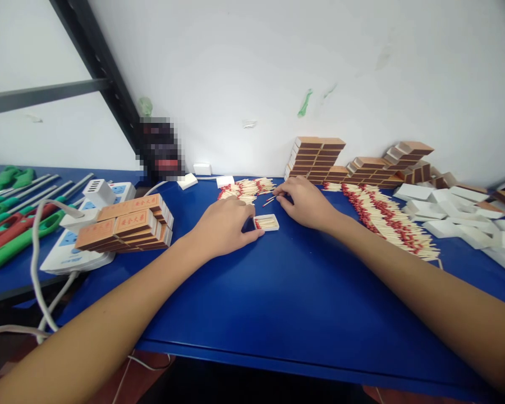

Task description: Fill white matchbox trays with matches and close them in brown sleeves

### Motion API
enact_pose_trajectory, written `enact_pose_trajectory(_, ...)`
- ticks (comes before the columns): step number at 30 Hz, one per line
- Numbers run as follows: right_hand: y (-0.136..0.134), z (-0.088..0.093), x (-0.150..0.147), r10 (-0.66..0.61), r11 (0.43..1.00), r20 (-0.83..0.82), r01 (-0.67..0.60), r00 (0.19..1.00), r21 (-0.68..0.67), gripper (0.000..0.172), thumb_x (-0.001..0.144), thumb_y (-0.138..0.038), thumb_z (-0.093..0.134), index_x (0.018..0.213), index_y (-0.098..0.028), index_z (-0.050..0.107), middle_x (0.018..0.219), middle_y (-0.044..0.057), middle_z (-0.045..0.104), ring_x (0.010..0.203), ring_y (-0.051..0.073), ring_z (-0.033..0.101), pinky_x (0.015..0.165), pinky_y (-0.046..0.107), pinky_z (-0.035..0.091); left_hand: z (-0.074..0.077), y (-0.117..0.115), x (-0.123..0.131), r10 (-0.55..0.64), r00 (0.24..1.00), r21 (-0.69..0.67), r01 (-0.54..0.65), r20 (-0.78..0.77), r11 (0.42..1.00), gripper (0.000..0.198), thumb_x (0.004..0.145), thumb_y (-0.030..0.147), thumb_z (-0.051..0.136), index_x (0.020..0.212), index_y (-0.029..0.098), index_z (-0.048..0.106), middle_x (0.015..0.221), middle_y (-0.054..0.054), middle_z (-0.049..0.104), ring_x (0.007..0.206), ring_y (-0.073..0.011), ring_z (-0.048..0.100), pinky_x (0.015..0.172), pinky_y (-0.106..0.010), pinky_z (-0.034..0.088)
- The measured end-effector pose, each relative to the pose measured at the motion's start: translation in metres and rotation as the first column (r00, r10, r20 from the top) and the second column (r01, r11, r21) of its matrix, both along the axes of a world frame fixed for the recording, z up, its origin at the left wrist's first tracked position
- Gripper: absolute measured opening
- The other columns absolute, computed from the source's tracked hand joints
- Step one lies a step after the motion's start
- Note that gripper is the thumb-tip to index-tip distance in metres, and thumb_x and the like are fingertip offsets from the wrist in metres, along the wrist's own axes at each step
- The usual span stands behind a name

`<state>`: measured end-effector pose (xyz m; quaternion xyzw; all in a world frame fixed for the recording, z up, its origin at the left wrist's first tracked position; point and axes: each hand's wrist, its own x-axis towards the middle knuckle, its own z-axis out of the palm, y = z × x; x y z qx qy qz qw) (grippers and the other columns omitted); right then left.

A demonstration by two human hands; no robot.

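My left hand (pixel 229 225) grips the left end of a small white matchbox tray (pixel 273 228) on the blue table. Several matches (pixel 264 222) lie inside it, red heads toward my fingers. Just right of the tray, my right hand (pixel 301 201) is closed in a pinch on matches (pixel 270 200) that stick out leftward from the fingertips, above the table. Behind both hands spreads a loose pile of matches (pixel 244 189). A longer bank of matches (pixel 387 221) lies beyond my right forearm.
Matchbox sleeves (pixel 315 157) stand stacked against the wall. White trays (pixel 467 210) are heaped at right. At left, orange-labelled matchboxes (pixel 128 224) rest on a power strip (pixel 73 247) with white cables. Green and red-handled tools (pixel 21 219) lie farther left. The blue table's front edge (pixel 252 359) is near me.
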<state>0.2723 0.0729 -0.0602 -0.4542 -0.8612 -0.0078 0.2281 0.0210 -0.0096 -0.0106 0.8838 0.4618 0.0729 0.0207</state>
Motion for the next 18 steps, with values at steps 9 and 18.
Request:
enact_pose_trajectory(9,0.0005,0.002,0.0002,0.081,0.996,-0.048,-0.082,0.996,-0.037,0.017,0.103,-0.031,0.063,0.097,-0.021,0.076,0.102,0.012,0.073,0.105,0.032,0.061,0.096,0.047,0.048,-0.0006,0.0001,0.0,-0.001,1.0,-0.004,0.001,0.007,1.0,0.032,0.102,0.048,0.068,0.108,0.018,0.076,0.109,-0.012,0.078,0.103,-0.0306,0.07,0.083,-0.04,0.052)
enact_pose_trajectory(18,0.0016,0.0077,0.0045,0.113,0.991,0.011,-0.112,0.994,-0.079,0.021,0.104,-0.029,0.054,0.096,-0.021,0.072,0.107,0.016,0.069,0.106,0.034,0.059,0.096,0.05,0.048,0.0001,0.0005,-0.0007,-0.007,1.0,-0.007,0.007,0.012,1.0,0.031,0.102,0.049,0.068,0.106,0.018,0.075,0.103,-0.011,0.077,0.096,-0.0284,0.069,0.078,-0.038,0.05)
